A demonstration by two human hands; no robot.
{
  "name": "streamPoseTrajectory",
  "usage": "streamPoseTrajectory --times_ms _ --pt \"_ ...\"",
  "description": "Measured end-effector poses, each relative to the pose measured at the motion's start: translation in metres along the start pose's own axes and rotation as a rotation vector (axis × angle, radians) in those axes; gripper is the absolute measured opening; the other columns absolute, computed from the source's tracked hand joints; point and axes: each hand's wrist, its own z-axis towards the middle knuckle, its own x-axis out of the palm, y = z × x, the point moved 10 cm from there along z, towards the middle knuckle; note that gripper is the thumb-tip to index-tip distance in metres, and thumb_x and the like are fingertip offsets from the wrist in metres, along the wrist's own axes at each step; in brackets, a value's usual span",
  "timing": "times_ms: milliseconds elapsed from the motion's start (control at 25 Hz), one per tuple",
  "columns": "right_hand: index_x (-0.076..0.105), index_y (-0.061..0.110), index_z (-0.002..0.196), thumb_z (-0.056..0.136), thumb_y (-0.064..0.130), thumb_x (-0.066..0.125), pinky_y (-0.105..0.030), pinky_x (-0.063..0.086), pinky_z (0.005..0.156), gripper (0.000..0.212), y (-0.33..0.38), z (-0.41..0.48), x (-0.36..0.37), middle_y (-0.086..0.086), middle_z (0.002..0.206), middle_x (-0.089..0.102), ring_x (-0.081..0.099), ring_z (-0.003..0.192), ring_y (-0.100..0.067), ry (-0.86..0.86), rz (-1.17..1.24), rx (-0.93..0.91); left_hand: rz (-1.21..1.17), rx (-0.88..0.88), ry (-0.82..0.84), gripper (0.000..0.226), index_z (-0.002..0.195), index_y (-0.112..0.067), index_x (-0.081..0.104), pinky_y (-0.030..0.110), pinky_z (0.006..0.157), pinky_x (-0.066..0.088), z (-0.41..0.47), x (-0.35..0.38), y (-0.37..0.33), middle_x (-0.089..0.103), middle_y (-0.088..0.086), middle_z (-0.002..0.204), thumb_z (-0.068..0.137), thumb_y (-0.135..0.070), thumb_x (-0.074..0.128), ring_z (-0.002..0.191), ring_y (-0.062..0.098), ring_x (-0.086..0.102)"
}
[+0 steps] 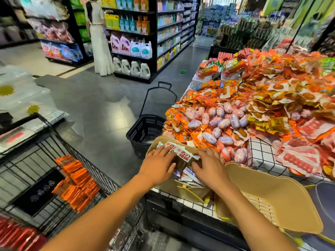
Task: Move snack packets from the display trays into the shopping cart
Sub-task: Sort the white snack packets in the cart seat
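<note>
Here, in the head view, the left hand [159, 165] and the right hand [210, 167] clasp a bundle of white-and-red snack packets [183, 155] between them. Each hand's fingers are bent over the top of the bundle and each thumb is tucked against its near edge, so both hands grip it. The bundle sits in a beige display tray [159, 139] at the near corner of the stand, on more packets of the same kind. A second beige tray [272, 192] lies tilted just to the right.

Behind the trays spreads a heap of orange, yellow and pink wrapped snacks [235, 113] on a white wire-grid shelf [261, 153]. A wire shopping cart [85, 160] stands to the left, with orange packets [78, 182] in it. A black plastic basket [145, 131] stands on the grey floor beside the stand. Farther off, a person in a white dress [99, 42] faces shelves of detergent jugs [136, 49].

The top packet lies flat, printed side up, its long axis running from far left to near right.
</note>
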Motion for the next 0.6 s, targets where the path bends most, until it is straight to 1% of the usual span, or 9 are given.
streamPoseTrajectory --times_ms 80,200,280,320,400,520,600 --pt "0.059 0.033 0.128 0.093 0.04 0.058 -0.039 0.04 0.106 0.036 0.042 0.0 0.008 0.006 0.129 0.053 0.043 0.127 -0.017 0.014 0.066 -0.088 -0.031 -0.003 -0.071 0.048 0.148 -0.03 0.045 0.044 0.122 0.029 -0.03 -0.013 0.017 0.03 -0.001 0.165 0.104 -0.048 0.041 0.155 0.024 0.022" --pt "0.065 0.032 0.117 0.091 0.037 0.06 -0.035 0.041 0.099 0.027 0.113 -0.009 0.04 0.009 0.12 0.056 0.047 0.116 -0.014 0.059 0.082 -0.254 -0.076 -0.117 -0.108 0.045 0.144 -0.031 0.048 0.045 0.119 0.032 -0.088 -0.017 0.063 0.031 -0.001 0.165 0.103 -0.048 0.042 0.154 0.025 0.024" --pt "0.068 0.03 0.109 0.088 0.033 0.063 -0.035 0.042 0.097 0.022 0.158 -0.023 0.081 0.008 0.113 0.059 0.05 0.11 -0.014 0.144 0.11 -0.333 -0.099 -0.225 -0.07 0.046 0.144 -0.028 0.05 0.047 0.117 0.035 -0.144 -0.002 0.102 0.034 0.001 0.164 0.102 -0.047 0.043 0.152 0.027 0.028" --pt "0.069 0.03 0.106 0.086 0.035 0.063 -0.036 0.044 0.096 0.021 0.177 -0.032 0.105 0.008 0.108 0.061 0.053 0.108 -0.015 0.207 0.109 -0.361 -0.106 -0.279 -0.046 0.047 0.143 -0.026 0.052 0.048 0.116 0.037 -0.175 0.008 0.12 0.036 0.003 0.162 0.102 -0.046 0.041 0.151 0.03 0.032" --pt "0.069 0.032 0.102 0.081 0.045 0.058 -0.037 0.047 0.093 0.027 0.207 -0.05 0.16 0.01 0.103 0.061 0.057 0.105 -0.017 0.343 0.078 -0.395 -0.113 -0.376 0.009 0.056 0.142 -0.024 0.053 0.05 0.114 0.04 -0.237 0.031 0.152 0.039 0.007 0.16 0.098 -0.05 0.03 0.148 0.033 0.037" --pt "0.067 0.033 0.1 0.077 0.052 0.048 -0.039 0.049 0.088 0.035 0.242 -0.081 0.235 0.012 0.1 0.059 0.059 0.103 -0.016 0.53 0.048 -0.432 -0.159 -0.545 0.114 0.076 0.146 -0.022 0.05 0.051 0.119 0.032 -0.326 0.072 0.192 0.032 0.007 0.165 0.09 -0.057 0.013 0.154 0.032 0.027" --pt "0.067 0.03 0.103 0.082 0.048 0.055 -0.04 0.05 0.088 0.03 0.258 -0.101 0.276 0.006 0.106 0.062 0.058 0.103 -0.016 0.662 0.026 -0.438 -0.14 -0.643 0.14 0.08 0.148 -0.024 0.049 0.05 0.123 0.026 -0.372 0.093 0.209 0.031 0.006 0.165 0.088 -0.058 0.008 0.155 0.03 0.025"
